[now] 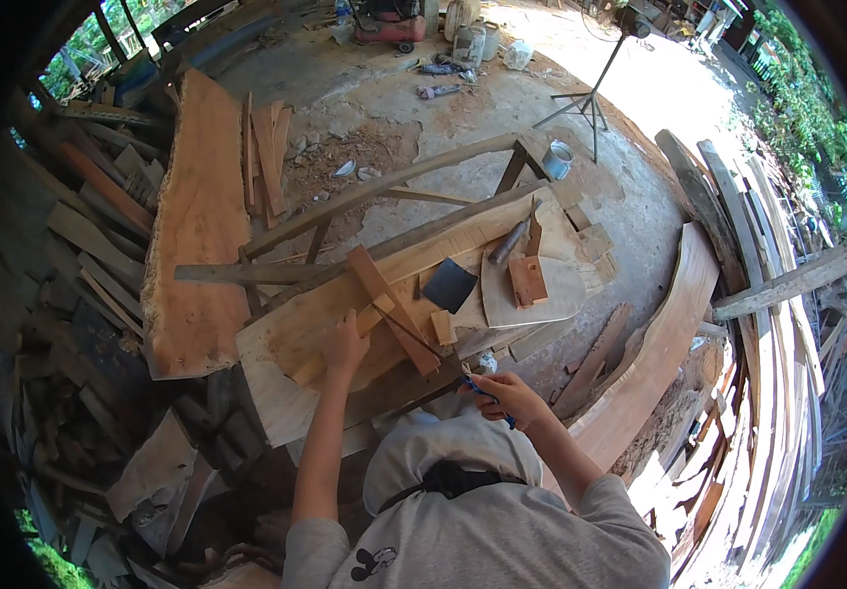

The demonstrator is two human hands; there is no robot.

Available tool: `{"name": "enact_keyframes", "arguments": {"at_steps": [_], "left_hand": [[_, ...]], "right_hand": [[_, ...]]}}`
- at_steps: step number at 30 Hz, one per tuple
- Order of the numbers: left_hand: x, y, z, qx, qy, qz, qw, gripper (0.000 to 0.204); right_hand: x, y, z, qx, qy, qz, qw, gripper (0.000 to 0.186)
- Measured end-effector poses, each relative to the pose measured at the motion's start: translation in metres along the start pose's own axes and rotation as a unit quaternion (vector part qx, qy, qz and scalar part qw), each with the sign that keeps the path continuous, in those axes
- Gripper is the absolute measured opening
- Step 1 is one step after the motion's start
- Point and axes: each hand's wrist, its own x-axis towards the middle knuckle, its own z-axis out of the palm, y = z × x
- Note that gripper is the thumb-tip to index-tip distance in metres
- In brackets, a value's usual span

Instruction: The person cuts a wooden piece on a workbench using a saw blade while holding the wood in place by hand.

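Note:
Over the near left part of the wooden workbench, my left hand is closed around a pale wooden strip. This strip crosses a reddish-brown board that lies slantwise over the bench. My right hand, off the bench's near edge, is wrapped round a small blue-handled tool; its kind is too small to make out. Between the hands and the far end lie a small wood block, a dark square sheet, a reddish wooden block and a dark cylindrical object.
A wide slab leans at the left beside piled offcuts. At the right lie a long curved plank and stacked boards. Beyond the bench stand a metal cup, a tripod and a red machine.

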Motion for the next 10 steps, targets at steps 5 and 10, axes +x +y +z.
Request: {"name": "enact_keyframes", "arguments": {"at_steps": [5, 10], "left_hand": [[0.017, -0.014, -0.015, -0.221, -0.142, -0.023, 0.965, 0.04], [0.032, -0.028, -0.023, -0.288, -0.331, -0.091, 0.894, 0.033]], "right_hand": [[0.009, 0.012, 0.002, 0.065, -0.033, -0.014, 0.997, 0.028], [0.019, 0.024, 0.007, 0.122, -0.062, 0.023, 0.99, 0.027]]}}
